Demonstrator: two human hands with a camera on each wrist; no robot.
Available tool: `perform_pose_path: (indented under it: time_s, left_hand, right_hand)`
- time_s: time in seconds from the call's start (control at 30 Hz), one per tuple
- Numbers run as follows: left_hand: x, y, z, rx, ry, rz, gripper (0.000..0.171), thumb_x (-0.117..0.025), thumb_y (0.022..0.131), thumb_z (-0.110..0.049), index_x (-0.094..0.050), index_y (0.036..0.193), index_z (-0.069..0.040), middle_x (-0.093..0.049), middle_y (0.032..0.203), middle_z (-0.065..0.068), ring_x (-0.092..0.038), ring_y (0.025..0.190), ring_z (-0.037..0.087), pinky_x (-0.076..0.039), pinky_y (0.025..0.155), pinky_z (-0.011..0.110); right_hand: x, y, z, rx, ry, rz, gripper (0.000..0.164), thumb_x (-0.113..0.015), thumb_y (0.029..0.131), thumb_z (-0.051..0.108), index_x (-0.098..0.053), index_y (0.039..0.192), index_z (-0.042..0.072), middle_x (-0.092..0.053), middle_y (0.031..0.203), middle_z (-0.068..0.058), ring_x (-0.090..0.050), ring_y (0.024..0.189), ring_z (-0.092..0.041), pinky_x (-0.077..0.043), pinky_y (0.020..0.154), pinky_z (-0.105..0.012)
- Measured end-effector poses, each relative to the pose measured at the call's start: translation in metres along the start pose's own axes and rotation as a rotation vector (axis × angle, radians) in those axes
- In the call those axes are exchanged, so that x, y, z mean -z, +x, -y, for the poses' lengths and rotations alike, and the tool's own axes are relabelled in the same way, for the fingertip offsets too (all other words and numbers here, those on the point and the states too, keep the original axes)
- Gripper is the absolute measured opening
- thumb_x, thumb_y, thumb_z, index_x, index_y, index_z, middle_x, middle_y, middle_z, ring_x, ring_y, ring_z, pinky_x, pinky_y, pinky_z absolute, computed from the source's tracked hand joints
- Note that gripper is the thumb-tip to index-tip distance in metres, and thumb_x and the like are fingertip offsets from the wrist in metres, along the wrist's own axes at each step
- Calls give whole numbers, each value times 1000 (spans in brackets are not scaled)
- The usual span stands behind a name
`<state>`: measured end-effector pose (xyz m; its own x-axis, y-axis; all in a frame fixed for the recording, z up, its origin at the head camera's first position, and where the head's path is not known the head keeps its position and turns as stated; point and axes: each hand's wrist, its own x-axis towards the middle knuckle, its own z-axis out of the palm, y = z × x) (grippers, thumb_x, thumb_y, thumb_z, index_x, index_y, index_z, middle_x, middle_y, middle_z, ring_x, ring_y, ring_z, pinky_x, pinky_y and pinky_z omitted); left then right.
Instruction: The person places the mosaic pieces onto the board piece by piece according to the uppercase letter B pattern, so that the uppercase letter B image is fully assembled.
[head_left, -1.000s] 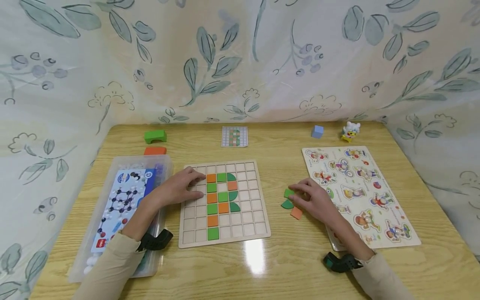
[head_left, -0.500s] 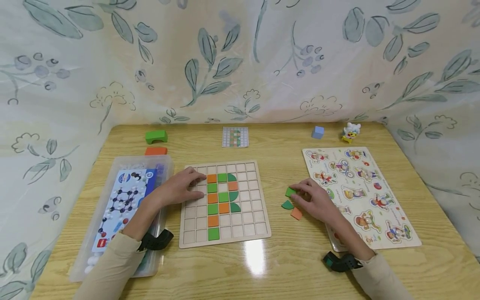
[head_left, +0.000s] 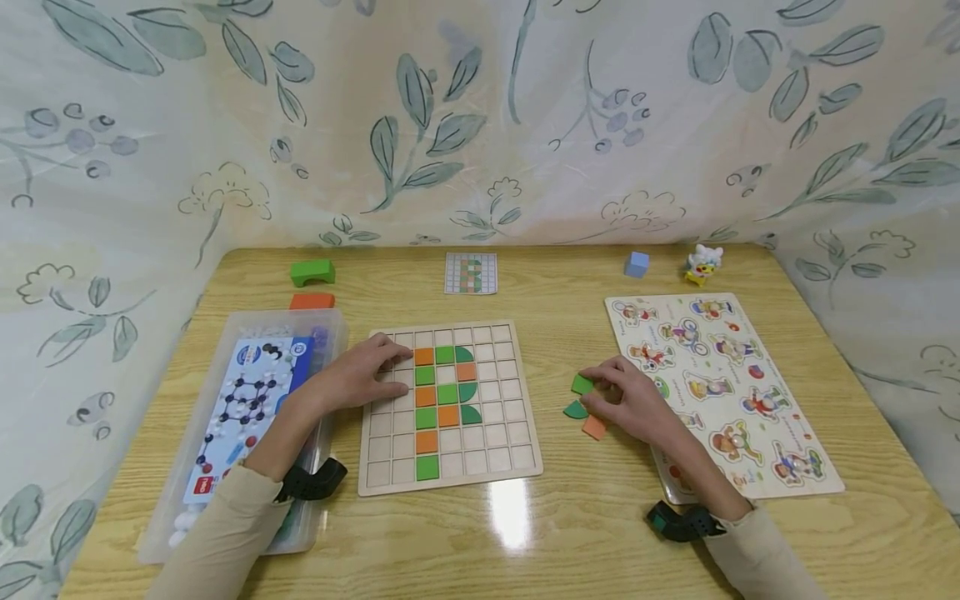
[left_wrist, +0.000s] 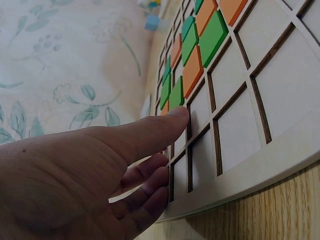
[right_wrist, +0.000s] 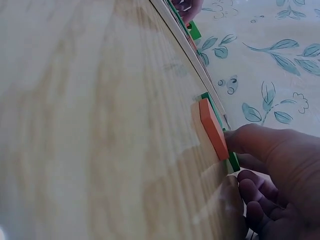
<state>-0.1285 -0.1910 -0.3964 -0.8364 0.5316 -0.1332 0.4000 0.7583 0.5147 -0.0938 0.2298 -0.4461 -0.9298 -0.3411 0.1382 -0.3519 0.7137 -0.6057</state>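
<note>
My left hand [head_left: 360, 372] rests at the left edge of a wooden grid board [head_left: 498, 462], with thumb and fingers spread apart and holding nothing. On the board, orange square tiles [head_left: 426, 442], green square tiles [head_left: 427, 467] and dark green quarter-round tiles [head_left: 470, 414] form a pattern. To its right, the fingertips of my right hand [head_left: 630, 400] touch a loose green square tile [head_left: 581, 383] lying on the table. By the thumb lie a loose dark green quarter-round tile [head_left: 576, 410] and an orange square tile [right_wrist: 212, 129]. In the right wrist view, the orange tile partly hides the green ones.
A small pattern card [head_left: 471, 273] lies behind the board. At left stands a clear plastic box [head_left: 322, 321] near green [head_left: 312, 272] and orange blocks [head_left: 312, 301]. A picture puzzle board [head_left: 750, 492], a blue cube [head_left: 637, 265] and a toy figure [head_left: 703, 265] are at right.
The loose green square tile has shifted slightly right under my right fingertips, away from the quarter-round tile. My left hand has stayed in place.
</note>
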Motion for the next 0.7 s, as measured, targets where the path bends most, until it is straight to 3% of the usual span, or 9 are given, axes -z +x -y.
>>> perform_pose_path:
  time_s: [0.37, 0.53, 0.7]
  left_hand:
    - [1, -1, -1, 34, -16, 18, 51, -71, 88, -25, -57, 133, -4, -56, 113, 10, -51, 95, 20, -44, 83, 35]
    - [1, 0, -1, 36, -17, 17, 50, -70, 89, -25, -57, 133, -4, -56, 114, 11, -51, 94, 20, -44, 83, 36]
    - [2, 0, -1, 41, -25, 23, 51, -70, 89, -24, -56, 133, -4, -55, 114, 11, -50, 94, 20, -43, 83, 36]
  right_hand:
    - [-2, 1, 3, -15, -16, -36, 28, -75, 85, 16, -70, 111, 8, -56, 98, -3, -55, 83, -11, -47, 69, -24]
    - [-3, 3, 12, -34, 44, -66, 27, -76, 84, 15, -70, 110, 9, -59, 96, -2, -55, 79, -9, -47, 68, -23]
    - [-15, 6, 34, 62, 112, -33, 27, -76, 82, 11, -70, 108, 10, -60, 93, -3, -55, 75, -10, -46, 63, -22]
